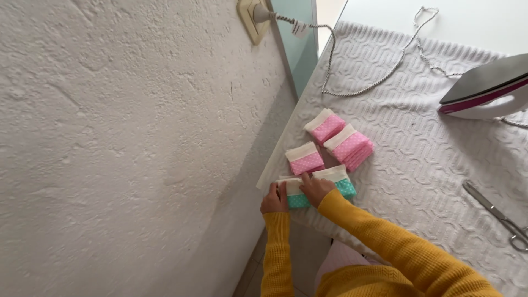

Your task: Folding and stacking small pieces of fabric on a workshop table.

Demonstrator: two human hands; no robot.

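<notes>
The head camera looks down along a rough white wall to a table spread with a white textured cloth. Near the cloth's left edge lie small folded fabric pieces with cream bands. Two are teal with white dots: the left teal piece lies at the very edge, and the right teal piece lies just beside it.

The left hand rests against the outer edge of the left teal piece, fingers curled together against the fabric; whether they pinch it cannot be told. The right hand lies flat on top, between the two teal pieces, fingers close together and pressing down, the index finger pointing toward the pink pieces. Both arms wear mustard-yellow sleeves.

Just beyond the hands sits a single pink dotted piece. Farther up lie another pink piece and a small stack of pink pieces, touching each other.

At the right edge an iron stands on the cloth, its braided cord running across to a wall socket. A pair of scissors lies well apart from the hands, lower right.
</notes>
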